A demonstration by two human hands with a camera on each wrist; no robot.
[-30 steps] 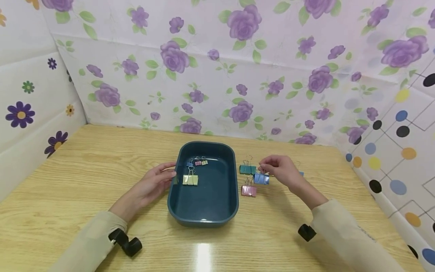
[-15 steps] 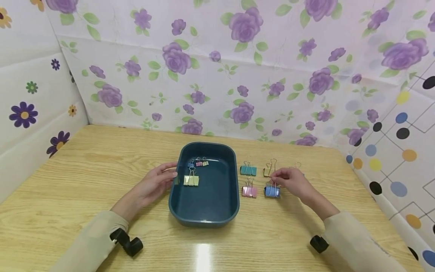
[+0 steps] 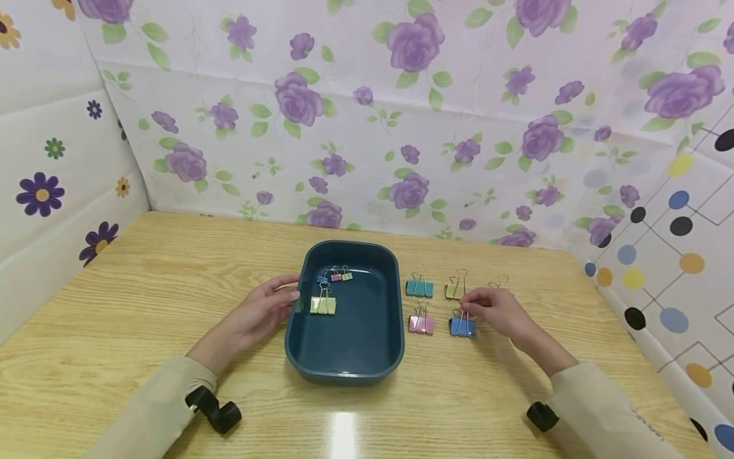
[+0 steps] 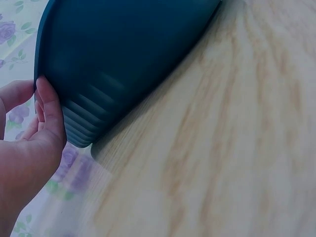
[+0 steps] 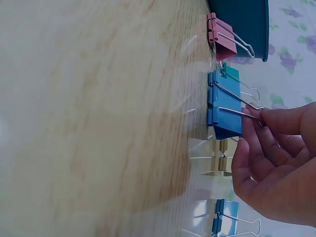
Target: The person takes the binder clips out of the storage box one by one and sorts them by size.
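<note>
My left hand (image 3: 260,312) pinches the left rim of a dark teal plastic bin (image 3: 344,375), thumb inside and fingers outside; the left wrist view shows the ribbed outer wall (image 4: 89,116). In my right hand (image 3: 499,313) the thumb and a finger pinch the wire handle of a blue binder clip (image 5: 224,106), which stands on its spine at the table. Beside it is a pink binder clip (image 3: 421,324), with a teal one (image 3: 420,288) behind. A yellow binder clip (image 3: 455,291) sits behind the blue one. Another blue clip (image 5: 226,217) is partly hidden by the hand in the head view.
Inside the bin lie a larger yellow binder clip (image 3: 323,306) and three tiny clips, blue (image 3: 323,278), pink (image 3: 336,277) and yellow (image 3: 346,276). Flowered sheets (image 3: 355,127) stand behind the wooden table (image 3: 189,268), and a dotted sheet (image 3: 676,299) is at the right.
My right hand has carried the blue binder clip right and toward me, away from the teal clip to a spot right of the pink one. The left hand stays on the bin.
</note>
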